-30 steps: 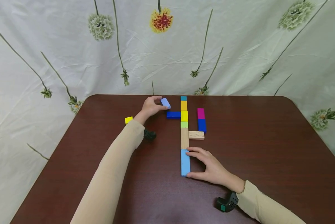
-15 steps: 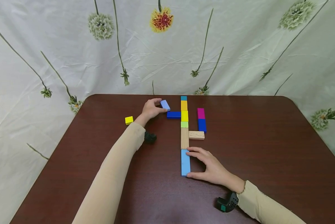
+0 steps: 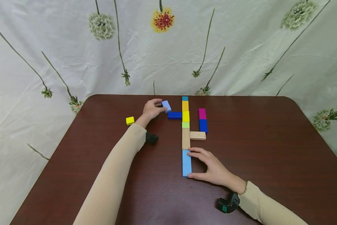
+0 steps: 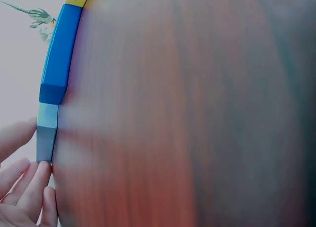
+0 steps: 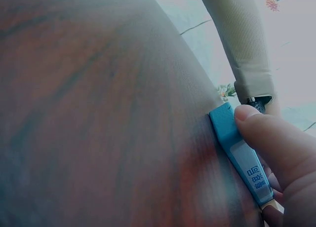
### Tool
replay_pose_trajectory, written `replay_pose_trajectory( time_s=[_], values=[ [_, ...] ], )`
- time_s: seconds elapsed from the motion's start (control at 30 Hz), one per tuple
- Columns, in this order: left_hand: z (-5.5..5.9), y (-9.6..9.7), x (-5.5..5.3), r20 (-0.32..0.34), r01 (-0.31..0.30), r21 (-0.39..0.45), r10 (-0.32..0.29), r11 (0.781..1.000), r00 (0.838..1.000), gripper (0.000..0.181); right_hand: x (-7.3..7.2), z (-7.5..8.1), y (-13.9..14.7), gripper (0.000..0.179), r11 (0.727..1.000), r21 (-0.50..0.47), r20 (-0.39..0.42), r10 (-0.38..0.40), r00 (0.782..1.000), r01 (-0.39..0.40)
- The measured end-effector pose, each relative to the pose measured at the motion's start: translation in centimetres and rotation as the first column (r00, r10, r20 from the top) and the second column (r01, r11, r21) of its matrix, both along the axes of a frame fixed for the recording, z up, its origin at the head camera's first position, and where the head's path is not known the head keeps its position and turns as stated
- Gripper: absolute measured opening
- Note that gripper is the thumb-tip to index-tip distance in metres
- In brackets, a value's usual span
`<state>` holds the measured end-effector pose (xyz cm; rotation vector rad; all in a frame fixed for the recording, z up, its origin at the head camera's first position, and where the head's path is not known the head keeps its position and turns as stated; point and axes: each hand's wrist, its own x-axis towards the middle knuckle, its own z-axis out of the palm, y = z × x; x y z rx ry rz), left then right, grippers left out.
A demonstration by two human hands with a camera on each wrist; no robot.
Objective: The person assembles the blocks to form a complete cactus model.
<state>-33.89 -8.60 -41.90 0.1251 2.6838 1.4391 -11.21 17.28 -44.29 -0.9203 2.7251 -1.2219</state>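
My left hand [image 3: 151, 109] pinches a pale blue block [image 3: 166, 106] between thumb and fingers, just beyond the left end of a dark blue block [image 3: 175, 115]. In the left wrist view the pale block [image 4: 47, 131] appears right beside the dark blue block [image 4: 61, 54]. My right hand [image 3: 213, 168] holds a light blue block [image 3: 186, 163] at the near end of a straight row, thumb at its near end and fingers toward its far end. Printed marks show on that block's side [image 5: 247, 168] in the right wrist view.
The row continues away with a wooden block [image 3: 186, 138], a green one [image 3: 185, 125], a yellow one [image 3: 185, 116], an orange one [image 3: 185, 105] and a teal one [image 3: 185, 98]. A wooden block [image 3: 198, 135] juts right, near magenta [image 3: 202, 113] and blue [image 3: 203, 126] blocks. A yellow block [image 3: 130, 121] lies left.
My left hand has shifted slightly nearer with the pale blue block, closer to the dark blue one, then barely moved. My right hand has stayed in place.
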Motion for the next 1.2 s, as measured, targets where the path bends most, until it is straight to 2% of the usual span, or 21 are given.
replay_pose_trajectory(
  time_s=[0.33, 0.57, 0.93, 1.2],
  values=[
    [-0.15, 0.51, 0.2, -0.039, 0.024, -0.041, -0.025, 0.999, 0.999, 0.046, -0.03, -0.09, -0.03, 0.068, 1.0, 0.004, 0.004, -0.001, 1.0, 0.001],
    [-0.37, 0.48, 0.41, -0.078, 0.034, -0.041, -0.037, 0.999, 0.996, 0.04, -0.03, -0.1, -0.04, 0.068, 1.0, 0.004, 0.002, -0.001, 1.0, 0.001],
    [-0.37, 0.43, 0.52, -0.086, 0.067, -0.077, -0.074, 0.995, 0.994, 0.038, -0.07, -0.22, 0.03, 0.068, 1.0, 0.012, -0.004, -0.008, 1.0, 0.008],
    [-0.32, 0.46, 0.69, -0.087, 0.064, -0.08, -0.071, 0.995, 0.994, 0.037, -0.07, -0.24, 0.02, 0.068, 1.0, 0.014, -0.003, -0.008, 1.0, 0.008]
  ],
)
